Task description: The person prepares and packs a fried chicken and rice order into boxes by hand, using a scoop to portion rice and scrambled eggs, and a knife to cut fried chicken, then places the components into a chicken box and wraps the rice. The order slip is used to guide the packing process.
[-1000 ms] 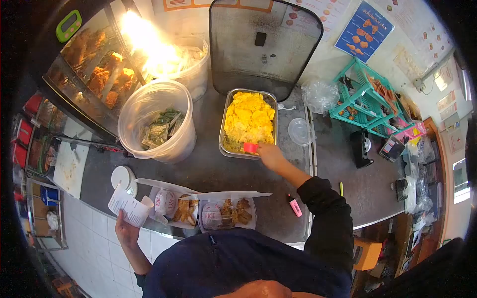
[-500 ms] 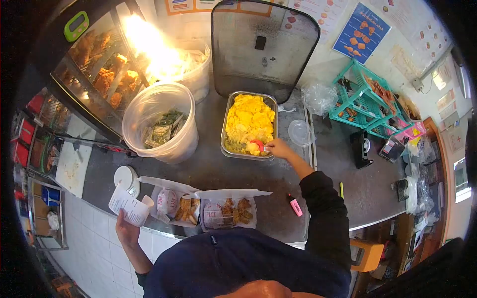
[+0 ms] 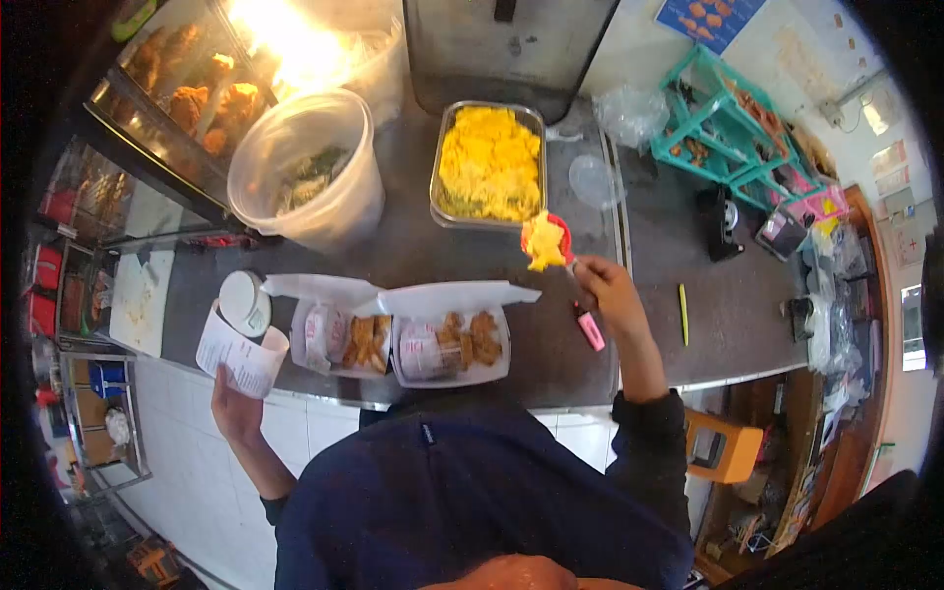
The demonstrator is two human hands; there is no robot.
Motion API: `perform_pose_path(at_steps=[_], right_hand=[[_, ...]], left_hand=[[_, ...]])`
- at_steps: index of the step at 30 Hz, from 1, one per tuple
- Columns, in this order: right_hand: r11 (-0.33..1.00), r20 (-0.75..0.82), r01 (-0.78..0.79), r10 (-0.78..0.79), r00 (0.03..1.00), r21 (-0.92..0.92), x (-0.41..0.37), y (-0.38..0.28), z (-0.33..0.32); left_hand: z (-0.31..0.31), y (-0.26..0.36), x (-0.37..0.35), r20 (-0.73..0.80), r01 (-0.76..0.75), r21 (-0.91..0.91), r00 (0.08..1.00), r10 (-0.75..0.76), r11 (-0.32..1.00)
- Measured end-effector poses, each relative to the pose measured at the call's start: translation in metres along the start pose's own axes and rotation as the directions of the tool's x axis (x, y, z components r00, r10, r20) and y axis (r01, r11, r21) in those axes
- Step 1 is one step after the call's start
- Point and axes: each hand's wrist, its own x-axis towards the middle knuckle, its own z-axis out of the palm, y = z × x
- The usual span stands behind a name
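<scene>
Scoop (image 3: 563,236) with a red bowl is carried in the right hand (image 3: 612,293), whose fingers are clamped on its handle. It is above the worktop (image 3: 423,261), just off the near right corner of a metal tray (image 3: 472,218), and bears a yellow portion (image 3: 543,244), lumpy and irregular, projecting past the rim. The left hand (image 3: 236,405) is well apart from it at the near left, closed on a curled white paper slip (image 3: 236,356). The slip overlaps a white tub (image 3: 245,303) in view; contact cannot be told.

Two open boxes (image 3: 500,362) stand side by side between the hands. Each contains a wrapped bundle (image 3: 421,351) on the left and browned pieces (image 3: 484,340) on the right. The tray, farther off, is heaped with yellow food (image 3: 489,157). Left of it stands a translucent bucket (image 3: 352,208); a pink marker (image 3: 589,327) and a yellow-green pen (image 3: 683,315) lie to the right.

The worktop is dark and marked, with a seam right of the tray. Teal baskets (image 3: 718,118) occupy the far right; a glass-fronted cabinet (image 3: 147,152) at the far left is partly lost in glare. White tile floor (image 3: 177,423) shows at the near left.

Pink lettering on the bundles appears to read "RICE". Print on the slip is too small to read.
</scene>
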Motion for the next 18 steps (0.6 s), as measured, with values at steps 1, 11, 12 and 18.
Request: perform_pose_path(at_steps=[1, 11, 12, 18], right_hand=[[0.999, -0.041, -0.03, 0.029, 0.999, -0.014, -0.024, 0.007, 0.006], [0.481, 0.115, 0.378, -0.489, 0.864, -0.791, -0.09, 0.136, 0.049], [0.43, 0.166, 0.416, -0.509, 0.845, -0.801, -0.09, 0.142, 0.048], [0.565, 0.138, 0.468, -0.528, 0.838, -0.679, -0.08, 0.137, 0.039]], left_hand=[[0.003, 0.001, -0.001, 0.017, 0.001, 0.016, 1.0, -0.002, 1.0], [0.005, -0.001, 0.003, 0.037, 0.044, 0.036, 0.998, -0.045, 0.998], [0.006, -0.001, 0.003, 0.052, 0.051, 0.032, 0.997, -0.052, 0.998], [0.002, 0.0, -0.002, -0.02, 0.028, 0.037, 0.999, -0.027, 0.999]])
